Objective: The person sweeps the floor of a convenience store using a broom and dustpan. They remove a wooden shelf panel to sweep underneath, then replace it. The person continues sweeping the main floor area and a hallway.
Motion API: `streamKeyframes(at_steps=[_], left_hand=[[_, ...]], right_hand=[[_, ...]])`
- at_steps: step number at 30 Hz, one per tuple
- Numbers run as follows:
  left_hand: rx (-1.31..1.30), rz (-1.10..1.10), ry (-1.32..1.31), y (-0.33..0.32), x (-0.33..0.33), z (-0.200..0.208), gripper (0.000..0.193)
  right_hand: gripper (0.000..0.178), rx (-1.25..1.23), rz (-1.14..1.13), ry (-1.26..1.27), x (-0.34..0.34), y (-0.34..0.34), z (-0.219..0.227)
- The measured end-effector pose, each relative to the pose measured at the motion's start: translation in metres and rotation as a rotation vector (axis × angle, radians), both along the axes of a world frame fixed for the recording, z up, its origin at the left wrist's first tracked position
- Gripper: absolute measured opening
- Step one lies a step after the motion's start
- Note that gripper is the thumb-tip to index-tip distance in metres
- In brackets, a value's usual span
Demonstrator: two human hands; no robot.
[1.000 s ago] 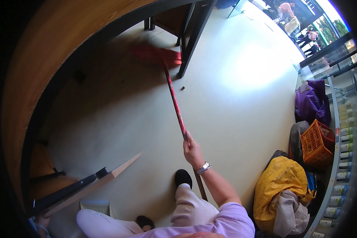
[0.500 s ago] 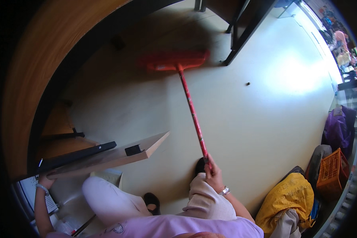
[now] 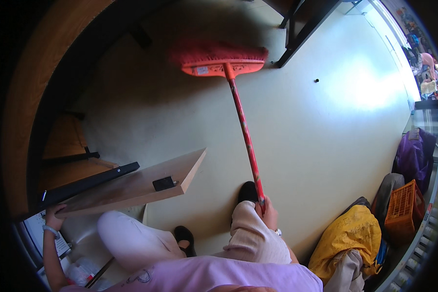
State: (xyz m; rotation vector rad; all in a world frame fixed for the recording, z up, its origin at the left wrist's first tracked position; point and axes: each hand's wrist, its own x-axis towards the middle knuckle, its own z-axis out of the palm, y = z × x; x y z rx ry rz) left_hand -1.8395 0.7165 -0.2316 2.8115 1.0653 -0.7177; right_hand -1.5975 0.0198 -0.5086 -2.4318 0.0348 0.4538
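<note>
My right hand (image 3: 267,215) is closed around the upper end of the red handle of a broom (image 3: 246,134), beside my right knee. The broom reaches away from me, its orange-red head (image 3: 224,67) at the far side and its red bristles pointing away, blurred at their left end. At the lower left, my left hand (image 3: 54,217) grips the near corner of a light wooden panel (image 3: 136,190), fingers bent over its edge. A small black fitting (image 3: 163,183) is fixed to the panel's face. Part of the left fingers is hidden.
A dark table leg (image 3: 297,44) stands right of the broom head. On the pale floor lies a small dark bit (image 3: 317,81). To the right are a yellow cloth (image 3: 348,238), an orange crate (image 3: 403,207) and a purple bag (image 3: 413,155). A wooden desk (image 3: 24,121) curves along the left.
The broom head has shifted right, closer to the table leg, and is less blurred. My view has tilted slightly. Both hands keep their holds.
</note>
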Motion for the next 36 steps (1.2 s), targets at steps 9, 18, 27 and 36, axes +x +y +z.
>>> streamKeyframes(at_steps=[9, 18, 27, 36], left_hand=[[-0.137, 0.188, -0.042, -0.013, 0.016, 0.006, 0.031], [0.004, 0.170, 0.147, 0.025, 0.011, -0.008, 0.038], [-0.077, 0.232, 0.201, 0.009, 0.032, 0.004, 0.044], [0.081, 0.150, 0.191, 0.032, 0.006, -0.010, 0.044]], right_hand=[[0.022, -0.105, -0.413, 0.009, -0.103, -0.106, 0.029], [0.023, -0.057, -0.519, -0.230, 0.038, -0.129, 0.001], [0.047, 0.218, -0.505, -0.218, 0.260, -0.087, -0.060], [0.053, -0.057, -0.320, -0.277, 0.190, -0.068, -0.038]])
